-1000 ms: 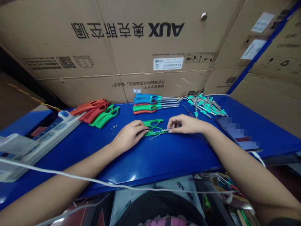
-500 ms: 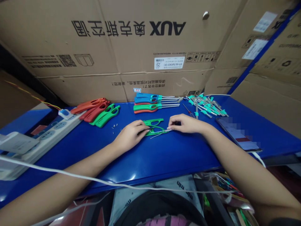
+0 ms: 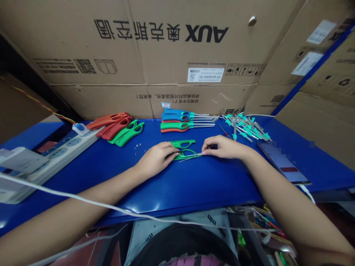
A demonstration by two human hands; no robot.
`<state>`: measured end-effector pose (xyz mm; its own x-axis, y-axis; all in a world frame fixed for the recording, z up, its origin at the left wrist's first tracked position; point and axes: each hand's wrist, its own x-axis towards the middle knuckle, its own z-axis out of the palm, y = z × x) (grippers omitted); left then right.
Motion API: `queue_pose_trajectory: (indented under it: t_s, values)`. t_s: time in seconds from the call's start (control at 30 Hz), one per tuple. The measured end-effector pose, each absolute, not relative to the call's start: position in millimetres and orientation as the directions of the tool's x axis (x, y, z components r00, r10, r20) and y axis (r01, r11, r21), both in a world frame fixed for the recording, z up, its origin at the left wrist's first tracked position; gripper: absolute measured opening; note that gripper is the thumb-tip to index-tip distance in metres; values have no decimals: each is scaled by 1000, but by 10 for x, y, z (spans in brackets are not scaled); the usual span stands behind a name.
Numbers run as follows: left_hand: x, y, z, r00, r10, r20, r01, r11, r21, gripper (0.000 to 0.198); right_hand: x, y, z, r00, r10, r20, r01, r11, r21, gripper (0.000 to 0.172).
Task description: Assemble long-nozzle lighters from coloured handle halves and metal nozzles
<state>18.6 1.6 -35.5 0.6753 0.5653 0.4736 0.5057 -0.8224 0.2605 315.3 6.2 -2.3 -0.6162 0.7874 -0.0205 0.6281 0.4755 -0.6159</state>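
Observation:
Two green plastic shell halves lie on the blue table in front of me, the upper one [image 3: 183,143] flat and the lower one [image 3: 190,151] between my hands. My left hand [image 3: 162,157] pinches at the left end of the lower shell, on something too small to make out. The fingers of my right hand [image 3: 219,147] are closed on a thin metal rod [image 3: 200,153] at the shell's right end. A white wire runs between the two hands, over the shell. A second thin rod or wire lies slanted just below it.
Finished-looking blue, green and red lighters [image 3: 174,125] lie at the back. Orange and green shells [image 3: 126,133] are left of them, metal tubes with teal parts [image 3: 246,127] right. A phone [image 3: 283,162], a screwdriver [image 3: 225,131] and a power strip [image 3: 61,157] flank my arms; a white cable crosses in front.
The view has shifted slightly, so most things sit a little further right. Both hands keep almost the same pose and grip at the green shell.

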Motion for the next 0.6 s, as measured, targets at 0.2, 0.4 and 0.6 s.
queue_pose_trajectory:
  t_s: [0.2,0.4,0.6]
  values:
    - [196,10,-355,670,565,481,503,-823,266,22,3130,59,-6,-617,787,11,625,498,-601,27]
    - [196,7,-357,682,559,472,508,-826,245,23,3133,81,-13,-647,755,102,591,581,-559,22]
    - [202,-14,-350,690,555,465,531,-824,195,25,3074,19,39,-704,701,112,628,688,-364,19]
